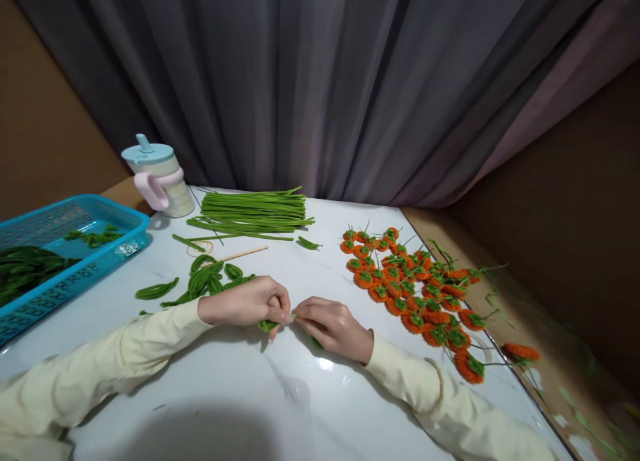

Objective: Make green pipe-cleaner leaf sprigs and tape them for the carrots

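Note:
My left hand is closed in a pinch on a green pipe-cleaner leaf, which shows below its fingers. Close against it, my right hand pinches too, and the fingertips of both hands almost meet. A second bit of green peeks out under my right hand; whether it is part of the same piece is hidden. Several finished-looking green leaves lie in a loose pile just beyond my left hand. One leaf rests apart on the left.
A bundle of green pipe cleaners lies at the back. A wooden stick is nearby. On the right spread several orange pipe-cleaner persimmons with green tops. A blue basket and a lidded cup stand left.

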Action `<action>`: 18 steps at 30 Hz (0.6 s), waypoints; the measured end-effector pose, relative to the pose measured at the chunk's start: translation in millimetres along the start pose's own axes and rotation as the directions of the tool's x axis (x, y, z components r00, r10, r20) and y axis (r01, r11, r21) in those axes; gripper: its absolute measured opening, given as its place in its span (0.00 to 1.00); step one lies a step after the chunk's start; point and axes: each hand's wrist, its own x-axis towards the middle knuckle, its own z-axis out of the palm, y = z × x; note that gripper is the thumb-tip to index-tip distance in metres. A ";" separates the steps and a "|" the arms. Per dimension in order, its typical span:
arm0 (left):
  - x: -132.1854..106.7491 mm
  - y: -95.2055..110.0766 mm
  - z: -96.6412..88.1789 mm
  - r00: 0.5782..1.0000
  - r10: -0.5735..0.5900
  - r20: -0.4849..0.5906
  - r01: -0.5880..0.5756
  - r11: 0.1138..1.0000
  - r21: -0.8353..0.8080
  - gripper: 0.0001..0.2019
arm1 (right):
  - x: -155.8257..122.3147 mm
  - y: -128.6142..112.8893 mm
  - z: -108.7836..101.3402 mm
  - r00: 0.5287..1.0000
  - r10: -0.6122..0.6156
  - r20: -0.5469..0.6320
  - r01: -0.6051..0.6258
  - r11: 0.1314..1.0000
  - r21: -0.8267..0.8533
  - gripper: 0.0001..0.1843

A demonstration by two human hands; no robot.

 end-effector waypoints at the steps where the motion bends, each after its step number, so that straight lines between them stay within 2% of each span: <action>1: 2.3 -2.5 -1.3 0.999 -0.017 0.038 0.021 0.995 -0.095 0.08 | -0.8 0.6 0.0 1.000 -0.031 0.002 0.031 0.999 -0.012 0.11; 3: 7.0 -7.0 -4.4 0.995 -0.025 0.094 0.045 0.975 -0.216 0.10 | -2.1 1.8 0.1 0.997 -0.073 0.013 0.073 0.997 -0.029 0.11; 5: 9.6 -8.1 -7.9 0.992 -0.031 0.122 0.054 0.980 -0.189 0.12 | -2.5 2.6 0.1 0.997 -0.074 0.019 0.075 0.997 -0.030 0.12; 7: 6.7 -3.6 -10.5 0.997 -0.013 0.072 0.011 1.000 0.029 0.14 | -1.6 2.6 0.1 0.999 -0.032 0.018 0.033 0.999 -0.014 0.14; 8: 2.5 0.6 -10.6 0.999 0.039 0.000 -0.039 0.980 0.193 0.15 | -0.9 2.2 0.2 1.000 0.000 0.019 0.000 1.000 -0.003 0.14; 9: -3.4 5.8 -9.2 0.989 0.128 -0.080 -0.090 0.925 0.370 0.15 | 0.1 1.5 0.2 0.999 0.037 0.022 -0.037 0.999 0.009 0.15; 10: -10.6 11.5 -6.2 0.953 0.259 -0.159 -0.136 0.832 0.538 0.15 | 1.1 0.6 0.2 0.997 0.077 0.024 -0.077 0.997 0.022 0.16; 11: -18.4 17.1 -1.4 0.891 0.403 -0.210 -0.168 0.722 0.671 0.14 | 2.1 -0.4 0.1 0.993 0.117 0.023 -0.118 0.992 0.037 0.17; 12: -26.1 21.8 5.0 0.826 0.523 -0.213 -0.193 0.616 0.764 0.13 | 3.0 -1.4 0.0 0.987 0.158 0.020 -0.159 0.986 0.054 0.17; 14: -38.0 26.8 21.1 0.696 0.702 -0.151 -0.257 0.440 0.860 0.10 | 4.3 -2.9 -0.6 0.972 0.236 0.003 -0.236 0.968 0.091 0.17; 16: -41.2 23.4 37.2 0.571 0.817 -0.083 -0.248 0.268 0.931 0.07 | 4.9 -3.6 -1.3 0.950 0.311 -0.017 -0.306 0.944 0.122 0.16; 17: -39.2 18.8 43.4 0.543 0.838 -0.061 -0.195 0.196 0.961 0.07 | 5.0 -3.5 -1.7 0.939 0.343 -0.024 -0.337 0.932 0.137 0.15; 18: -35.1 12.8 47.6 0.537 0.843 -0.042 -0.134 0.134 0.982 0.09 | 4.9 -3.2 -2.0 0.928 0.372 -0.029 -0.364 0.919 0.154 0.14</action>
